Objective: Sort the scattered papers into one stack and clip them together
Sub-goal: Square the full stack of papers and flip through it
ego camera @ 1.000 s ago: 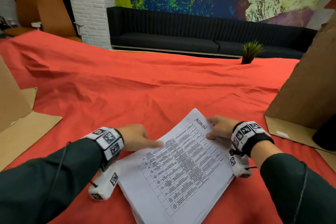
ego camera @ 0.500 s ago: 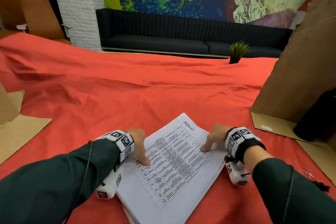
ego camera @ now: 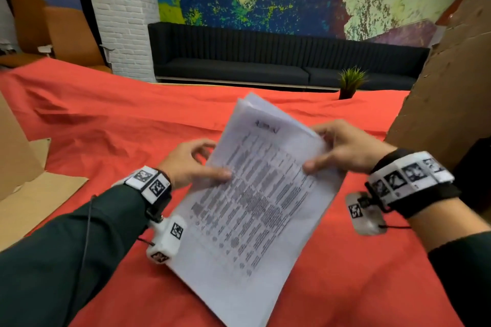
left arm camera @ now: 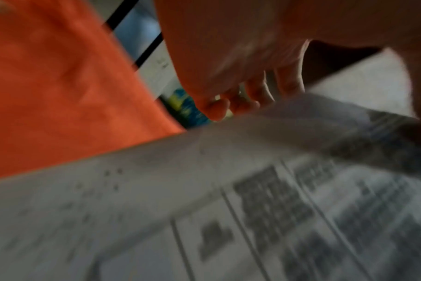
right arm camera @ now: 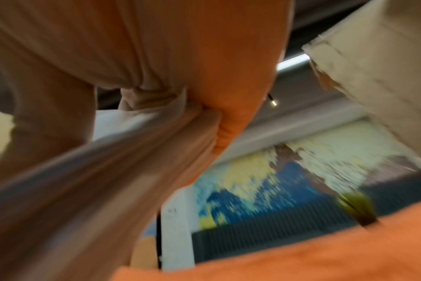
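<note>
A stack of white printed papers [ego camera: 255, 207] with a table of text is lifted at its far end above the red tablecloth [ego camera: 106, 125], tilted up toward me. My left hand [ego camera: 196, 164] grips its left edge, thumb on the top sheet and fingers curled behind. My right hand [ego camera: 337, 151] grips the right edge the same way. In the left wrist view the blurred printed sheet [left arm camera: 228, 209] fills the lower half under my fingers [left arm camera: 231, 106]. In the right wrist view the paper edges [right arm camera: 108, 171] run between my thumb and fingers. No clip is visible.
A tall brown cardboard box [ego camera: 446, 82] stands at the right. Flattened cardboard [ego camera: 34, 194] lies at the left table edge. A small potted plant [ego camera: 350, 82] sits at the far side, with a dark sofa [ego camera: 265, 61] beyond. The cloth is wrinkled.
The stack lay flat on the cloth with both hands pressing its edges; now both hands grip it and have raised its far end off the table.
</note>
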{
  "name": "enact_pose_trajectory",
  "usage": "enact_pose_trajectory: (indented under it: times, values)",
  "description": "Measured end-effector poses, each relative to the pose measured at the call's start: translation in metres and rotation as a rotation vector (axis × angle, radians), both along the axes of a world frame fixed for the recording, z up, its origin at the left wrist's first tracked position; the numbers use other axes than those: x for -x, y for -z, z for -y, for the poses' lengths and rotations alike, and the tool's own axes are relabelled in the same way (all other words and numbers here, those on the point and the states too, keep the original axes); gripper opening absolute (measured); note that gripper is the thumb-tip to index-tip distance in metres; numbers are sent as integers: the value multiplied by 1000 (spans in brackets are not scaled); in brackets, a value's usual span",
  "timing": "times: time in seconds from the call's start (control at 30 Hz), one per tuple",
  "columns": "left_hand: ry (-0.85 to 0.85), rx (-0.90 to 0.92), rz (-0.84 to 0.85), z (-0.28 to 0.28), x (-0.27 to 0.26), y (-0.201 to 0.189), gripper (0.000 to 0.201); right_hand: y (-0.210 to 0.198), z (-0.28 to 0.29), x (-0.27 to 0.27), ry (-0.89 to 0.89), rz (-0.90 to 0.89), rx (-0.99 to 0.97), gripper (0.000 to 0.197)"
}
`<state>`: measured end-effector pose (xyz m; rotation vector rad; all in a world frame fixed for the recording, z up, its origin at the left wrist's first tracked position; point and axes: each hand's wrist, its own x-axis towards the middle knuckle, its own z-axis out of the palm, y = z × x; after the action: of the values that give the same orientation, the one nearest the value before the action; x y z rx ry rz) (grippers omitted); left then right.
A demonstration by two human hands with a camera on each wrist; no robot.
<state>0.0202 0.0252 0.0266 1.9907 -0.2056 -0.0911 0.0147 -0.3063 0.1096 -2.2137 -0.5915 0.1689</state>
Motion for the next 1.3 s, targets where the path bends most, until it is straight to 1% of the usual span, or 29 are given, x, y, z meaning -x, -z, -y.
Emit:
enact_pose_trajectory:
  times: [0.03, 0.07, 0.13, 0.2, 0.23, 0.27, 0.3, 0.33, 0.37, 0.4, 0.43, 0.47, 0.5, 0.53, 0.57, 0.63, 0.67, 0.73, 0.77, 0.8, 0.83, 0.9, 0.93, 1.0, 1.07, 1.13, 1.17, 1.23, 1.3]
  values:
    - [10, 23, 93, 1, 1, -15, 88, -19, -6, 3, -28, 50, -28, 45]
    - [53, 80, 137, 2, 4, -31, 82, -36, -12, 5, -52, 105, -34, 48]
    - [112, 214, 176, -1, 7, -59, 62, -69, -26, 12, -73, 212, 0, 47]
    - [101, 270, 263, -8, 10, -82, 39, -98, -37, 17, -28, 336, 67, 36]
    - [91, 275, 315, -11, 11, -92, 33, -109, -39, 18, 12, 412, 87, 31]
    - [61, 267, 370, -12, 11, -100, 31, -117, -40, 18, 61, 497, 71, 27]
    - [15, 268, 429, -13, 11, -106, 31, -121, -41, 14, 135, 594, 1, 28]
    - [-48, 284, 484, -14, 9, -109, 31, -118, -42, 10, 206, 667, -147, 33]
    - [-109, 317, 528, -14, 10, -111, 30, -110, -42, 2, 242, 670, -373, 43]
    - [-159, 360, 553, -13, 10, -112, 28, -96, -45, -4, 217, 578, -631, 54]
    - [-196, 408, 569, -12, 10, -111, 28, -76, -51, -9, 160, 433, -831, 62]
    - [-224, 458, 578, -10, 11, -109, 28, -54, -61, -13, 102, 296, -940, 64]
    - [-269, 486, 579, -5, 13, -107, 27, -32, -72, -15, 101, 223, -957, 60]
    - [-331, 467, 587, 1, 16, -104, 25, -15, -84, -18, 161, 220, -939, 52]
    - [-418, 387, 616, 9, 21, -103, 21, -4, -94, -19, 256, 267, -911, 45]
    - [-556, 151, 727, 27, 30, -100, 20, 3, -108, -23, 402, 403, -875, 36]
    - [-585, 49, 787, 35, 32, -98, 23, 2, -113, -23, 427, 463, -860, 34]
    - [-607, -20, 876, 45, 34, -97, 30, -2, -122, -24, 401, 541, -859, 32]
    - [-614, 15, 883, 45, 32, -98, 34, -1, -124, -23, 375, 547, -876, 33]
    - [-609, 102, 854, 42, 28, -98, 39, 3, -125, -21, 345, 533, -896, 36]
    - [-571, 221, 799, 34, 23, -95, 44, 8, -124, -19, 319, 493, -916, 38]
    - [-429, 429, 661, 17, 12, -81, 55, 22, -115, -17, 296, 358, -944, 41]
    - [-366, 484, 586, 8, 7, -71, 60, 29, -110, -18, 305, 296, -948, 41]
    - [-283, 510, 441, 0, 2, -55, 68, 42, -103, -19, 337, 224, -947, 41]
    - [-261, 514, 390, 2, -1, -48, 60, 43, -103, -23, 364, 223, -929, 31]
    - [-315, 471, 411, 8, -2, -57, 51, 35, -105, -28, 384, 275, -891, 20]
    - [-344, 448, 428, 9, -2, -64, 50, 30, -104, -30, 383, 307, -883, 20]
    - [-356, 445, 470, 10, -3, -77, 41, 20, -100, -33, 355, 351, -890, 25]
    - [-343, 477, 486, 9, 0, -84, 29, 17, -96, -31, 308, 311, -893, 39]
